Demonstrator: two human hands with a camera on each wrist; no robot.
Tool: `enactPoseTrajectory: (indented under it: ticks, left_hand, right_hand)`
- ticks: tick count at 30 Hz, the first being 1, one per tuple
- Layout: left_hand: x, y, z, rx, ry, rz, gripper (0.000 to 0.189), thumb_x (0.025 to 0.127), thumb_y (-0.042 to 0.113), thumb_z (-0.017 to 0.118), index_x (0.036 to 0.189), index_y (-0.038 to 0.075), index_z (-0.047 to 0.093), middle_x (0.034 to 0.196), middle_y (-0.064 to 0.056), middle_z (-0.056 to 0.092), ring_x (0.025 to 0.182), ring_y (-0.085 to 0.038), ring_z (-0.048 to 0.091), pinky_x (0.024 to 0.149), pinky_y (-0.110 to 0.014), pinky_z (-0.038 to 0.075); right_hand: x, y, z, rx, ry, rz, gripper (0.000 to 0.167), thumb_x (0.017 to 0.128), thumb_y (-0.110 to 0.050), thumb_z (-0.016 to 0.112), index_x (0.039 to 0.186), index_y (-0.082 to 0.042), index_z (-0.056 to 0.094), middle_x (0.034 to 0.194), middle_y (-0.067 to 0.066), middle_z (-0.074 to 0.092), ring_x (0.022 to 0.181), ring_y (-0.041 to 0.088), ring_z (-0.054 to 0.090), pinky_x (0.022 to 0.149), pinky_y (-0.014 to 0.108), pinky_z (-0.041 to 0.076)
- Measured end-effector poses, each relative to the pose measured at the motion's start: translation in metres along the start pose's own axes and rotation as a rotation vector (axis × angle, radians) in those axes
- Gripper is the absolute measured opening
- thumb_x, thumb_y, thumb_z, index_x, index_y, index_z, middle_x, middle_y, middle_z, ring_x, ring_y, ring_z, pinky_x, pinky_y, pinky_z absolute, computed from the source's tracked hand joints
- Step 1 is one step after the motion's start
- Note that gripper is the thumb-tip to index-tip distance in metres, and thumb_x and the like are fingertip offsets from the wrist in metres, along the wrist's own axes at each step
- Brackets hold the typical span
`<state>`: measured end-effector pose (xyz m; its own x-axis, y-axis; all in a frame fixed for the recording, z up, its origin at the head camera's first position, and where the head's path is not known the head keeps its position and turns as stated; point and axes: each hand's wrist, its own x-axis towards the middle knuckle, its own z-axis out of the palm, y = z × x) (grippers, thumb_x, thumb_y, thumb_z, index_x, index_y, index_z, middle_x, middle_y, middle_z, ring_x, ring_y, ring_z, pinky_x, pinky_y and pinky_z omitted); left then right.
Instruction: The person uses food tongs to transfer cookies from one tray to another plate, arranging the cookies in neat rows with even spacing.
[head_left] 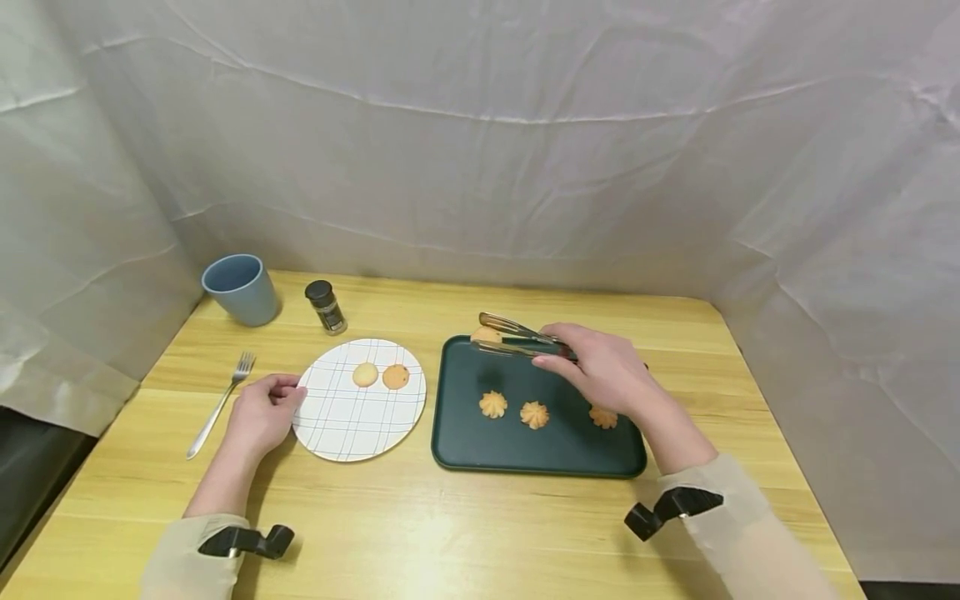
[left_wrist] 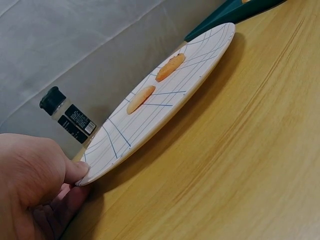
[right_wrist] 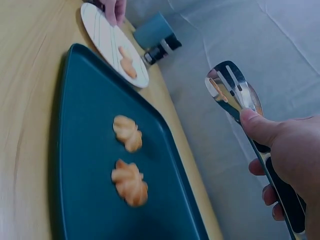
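Note:
My left hand (head_left: 262,412) pinches the left rim of a white plate (head_left: 352,433) with a blue grid, thumb on top, as the left wrist view shows. Two round cookies lie on that plate, one pale (head_left: 365,375) and one browner (head_left: 396,377). In my right hand (head_left: 600,367) are metal tongs (right_wrist: 280,185), held above the far side of a dark green tray (head_left: 480,454). Between the tongs' ends is a round cookie (head_left: 486,335). Swirled cookies (head_left: 492,405) lie on the tray; one (head_left: 603,417) is partly hidden by my right wrist.
A fork (head_left: 221,406) lies left of my left hand. Behind the plate stand a blue-grey cup (head_left: 242,292) and a small black-capped seasoning jar (head_left: 326,308). Grey-white cloth (head_left: 480,183) hangs along the back and sides of the wooden table (head_left: 420,533).

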<state>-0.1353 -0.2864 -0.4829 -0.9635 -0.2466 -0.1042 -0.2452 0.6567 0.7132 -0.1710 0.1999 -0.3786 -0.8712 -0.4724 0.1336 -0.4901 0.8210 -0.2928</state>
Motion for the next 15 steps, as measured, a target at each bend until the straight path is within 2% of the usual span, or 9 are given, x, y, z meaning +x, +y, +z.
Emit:
enactPoseTrajectory:
  ticks: [3,10,15]
  left_hand:
    - [-0.001,0.0,-0.001,-0.002,0.0,0.005,0.038,0.108,0.025,0.059,0.134,-0.003,0.065,0.115,-0.019,0.065,0.102,-0.032,0.06,0.083,-0.039,0.045]
    - [0.0,0.001,-0.002,-0.006,0.0,0.018,0.038,0.108,0.024,0.059,0.134,-0.003,0.065,0.114,-0.018,0.065,0.102,-0.031,0.06,0.084,-0.039,0.045]
    - [0.0,0.0,-0.001,-0.005,-0.001,0.016,0.038,0.108,0.024,0.059,0.134,-0.003,0.065,0.114,-0.019,0.065,0.102,-0.031,0.06,0.083,-0.039,0.045]
  right_hand:
    - [0.008,-0.009,0.002,-0.001,-0.004,-0.03,0.054,0.104,-0.054,0.063,0.144,-0.018,0.063,0.103,-0.007,0.067,0.084,0.012,0.061,0.07,0.039,0.049]
    - [0.025,-0.026,0.013,0.011,-0.016,-0.071,0.058,0.105,-0.058,0.057,0.147,-0.017,0.061,0.115,-0.004,0.07,0.089,0.011,0.063,0.074,0.039,0.052]
    - [0.037,-0.037,0.022,0.03,-0.005,-0.102,0.056,0.105,-0.058,0.058,0.144,-0.019,0.063,0.098,-0.01,0.064,0.079,0.009,0.057,0.066,0.035,0.047]
